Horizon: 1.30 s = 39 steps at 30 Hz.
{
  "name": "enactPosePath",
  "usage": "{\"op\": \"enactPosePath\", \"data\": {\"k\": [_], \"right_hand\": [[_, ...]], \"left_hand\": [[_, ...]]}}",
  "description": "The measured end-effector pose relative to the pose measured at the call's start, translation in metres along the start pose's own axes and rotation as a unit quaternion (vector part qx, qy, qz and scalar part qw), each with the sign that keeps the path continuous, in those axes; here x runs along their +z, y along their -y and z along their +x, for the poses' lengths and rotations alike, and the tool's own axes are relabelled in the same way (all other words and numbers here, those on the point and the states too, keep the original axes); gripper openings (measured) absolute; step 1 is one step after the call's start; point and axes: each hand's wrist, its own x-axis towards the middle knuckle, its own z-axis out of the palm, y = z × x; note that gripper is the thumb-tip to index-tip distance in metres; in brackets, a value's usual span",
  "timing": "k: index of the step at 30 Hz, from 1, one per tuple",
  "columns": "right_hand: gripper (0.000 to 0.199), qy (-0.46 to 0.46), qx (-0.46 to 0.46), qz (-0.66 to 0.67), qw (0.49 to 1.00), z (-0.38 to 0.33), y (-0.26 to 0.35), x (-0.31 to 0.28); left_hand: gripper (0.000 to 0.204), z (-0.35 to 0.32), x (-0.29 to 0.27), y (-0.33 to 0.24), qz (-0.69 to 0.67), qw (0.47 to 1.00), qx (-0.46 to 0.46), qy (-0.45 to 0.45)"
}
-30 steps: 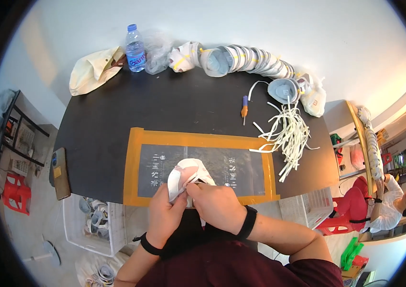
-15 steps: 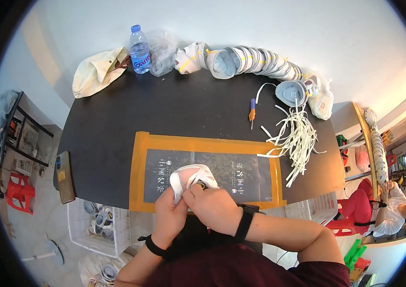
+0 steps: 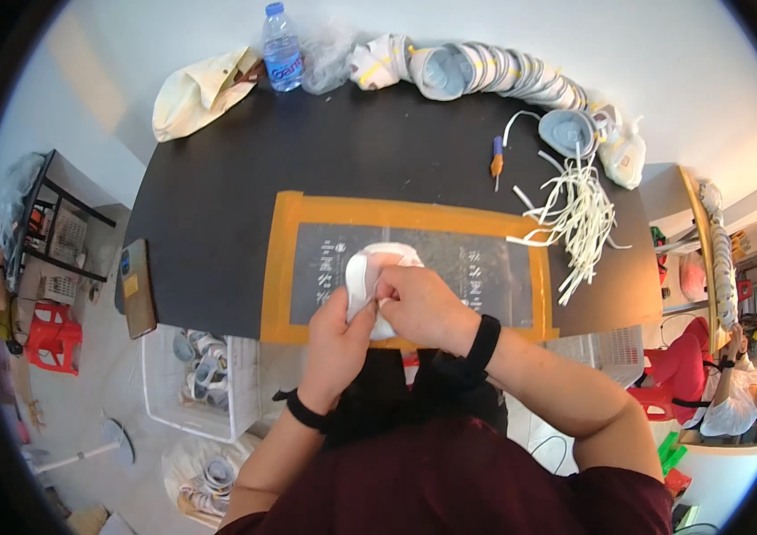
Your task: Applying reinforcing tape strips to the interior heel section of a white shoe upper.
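A small white shoe upper [image 3: 359,278] with a pinkish-beige panel is between my hands, above the taped sheet at the table's front. My left hand [image 3: 340,343] grips its near left edge, thumb pressed against it. From the right, my right hand [image 3: 427,308] covers part of the upper, its fingertips pinched close to my left thumb. Whether a lace is in that pinch is too small to make out. A bundle of cream-white laces [image 3: 577,209] lies at the right. Beyond it, an awl-like tool [image 3: 497,163] has an orange and purple handle.
Stacked shoe uppers [image 3: 512,71] curve along the wall, with a single grey-lined upper [image 3: 567,134] nearer. A water bottle [image 3: 283,53] and cream cloth bag [image 3: 203,94] stand back left. A phone [image 3: 138,290] rests at the left edge. A white crate [image 3: 247,392] holds uppers below.
The whole view has shifted, so the table sits higher and further right. My right fingertips have moved from the upper's lacing area toward its near edge by my left thumb.
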Motion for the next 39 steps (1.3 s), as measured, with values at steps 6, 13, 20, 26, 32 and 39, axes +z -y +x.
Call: {"op": "enactPosePath", "data": {"k": [6,13,20,26,32,39], "right_hand": [[0.005,-0.135,-0.146,-0.203,0.959,-0.013,0.006,0.017],[0.002,-0.169,-0.093,0.004,0.981,-0.011,0.009,0.018],[0.010,-0.116,-0.073,-0.030,0.990,-0.005,0.003,0.012],[0.011,-0.122,-0.141,-0.204,0.961,-0.017,0.007,0.023],[0.015,-0.114,0.018,0.069,0.991,-0.010,0.012,0.014],[0.017,-0.168,-0.044,-0.052,0.983,-0.011,0.015,0.025]], "left_hand": [[0.017,0.001,0.003,-0.004,-0.062,0.998,0.011,-0.003],[0.018,0.001,0.004,0.014,0.016,0.994,0.100,-0.032],[0.017,-0.002,0.001,0.002,-0.025,0.998,0.049,-0.021],[0.012,-0.002,0.001,0.003,-0.010,0.995,0.091,-0.038],[0.013,-0.001,-0.001,0.004,0.012,0.999,0.040,-0.008],[0.016,0.000,-0.002,0.006,-0.089,0.995,0.042,-0.025]]}}
